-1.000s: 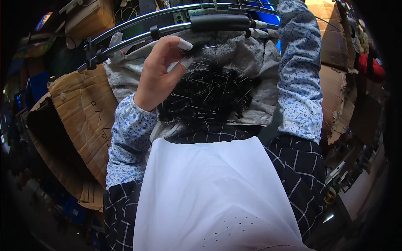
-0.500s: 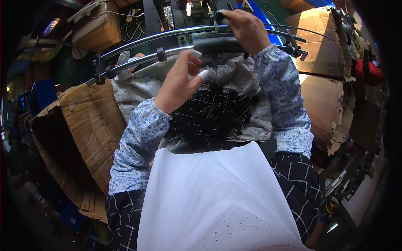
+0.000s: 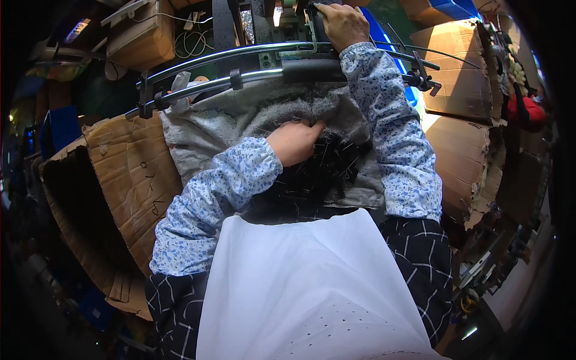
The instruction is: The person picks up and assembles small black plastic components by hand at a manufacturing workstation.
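Note:
A heap of small black metal pieces (image 3: 312, 174), with thin wire ends and a few spring-like coils, lies on a grey cloth (image 3: 207, 129) in front of me. My left hand (image 3: 295, 143) reaches into the upper part of the heap, thumb and index finger together; what they pinch is hidden. Farther off, my right hand (image 3: 345, 25) is closed at the dark metal machine (image 3: 269, 59), above the rails. A small dark piece (image 3: 312, 9) shows at its fingertips, too small to name.
Two shiny curved rails (image 3: 210, 84) with black clamps cross in front of the machine. An open cardboard box (image 3: 129, 192) stands at left, more cardboard boxes (image 3: 453, 150) at right. A taped carton (image 3: 141, 42) and a white cable (image 3: 191, 45) lie far left.
My left hand has come down from beside the rail into the heap, and its fingers have closed. My right hand has moved slightly farther away along the machine.

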### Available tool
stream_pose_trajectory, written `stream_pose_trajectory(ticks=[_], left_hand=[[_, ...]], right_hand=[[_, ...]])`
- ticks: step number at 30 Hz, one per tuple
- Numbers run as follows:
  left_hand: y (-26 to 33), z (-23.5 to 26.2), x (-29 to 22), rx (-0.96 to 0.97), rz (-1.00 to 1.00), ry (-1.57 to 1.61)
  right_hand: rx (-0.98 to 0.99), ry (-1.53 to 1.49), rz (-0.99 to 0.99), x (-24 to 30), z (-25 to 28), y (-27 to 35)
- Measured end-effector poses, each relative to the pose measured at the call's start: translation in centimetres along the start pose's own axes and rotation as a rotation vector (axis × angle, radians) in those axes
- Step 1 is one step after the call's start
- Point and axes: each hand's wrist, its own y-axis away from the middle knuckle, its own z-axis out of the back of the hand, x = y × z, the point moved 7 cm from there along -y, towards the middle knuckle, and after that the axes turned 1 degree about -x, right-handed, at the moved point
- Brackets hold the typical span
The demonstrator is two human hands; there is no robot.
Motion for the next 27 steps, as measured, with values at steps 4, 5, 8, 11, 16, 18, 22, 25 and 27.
stream_pose_trajectory(ticks=[4,5,8,11,16,18,22,25,27], left_hand=[[1.4,2.4,-1.5,-0.133,-0.115,-0.043],[1.8,2.9,-1.8,-0.129,-0.118,-0.044],[3.8,4.3,-0.9,-0.148,-0.028,0.047],[6.1,6.8,-1.5,-0.297,-0.133,0.154],[7.9,8.5,-1.0,-0.370,-0.158,0.317],[8.4,9.2,-1.0,-0.403,-0.157,0.372],[9.4,9.9,-0.8,-0.464,-0.123,0.381],[9.1,9.7,-0.6,-0.436,-0.047,0.417],[8.8,9.9,-0.8,-0.447,-0.097,0.430]], right_hand=[[0.034,-0.065,-0.046,-1.6,-0.7,-0.1],[0.030,-0.043,-0.029,-2.4,-2.0,-0.2],[0.060,-0.075,0.008,-0.4,-0.6,0.1],[0.010,0.263,-0.077,-2.4,-0.1,1.3],[-0.031,0.135,-0.085,-3.3,-2.1,1.7],[-0.068,0.141,-0.057,-2.0,-2.0,1.4],[-0.023,0.011,-0.115,2.2,-1.2,0.3],[-0.004,-0.025,-0.133,3.7,0.0,-0.1],[-0.011,-0.040,-0.137,3.6,0.3,0.1]])
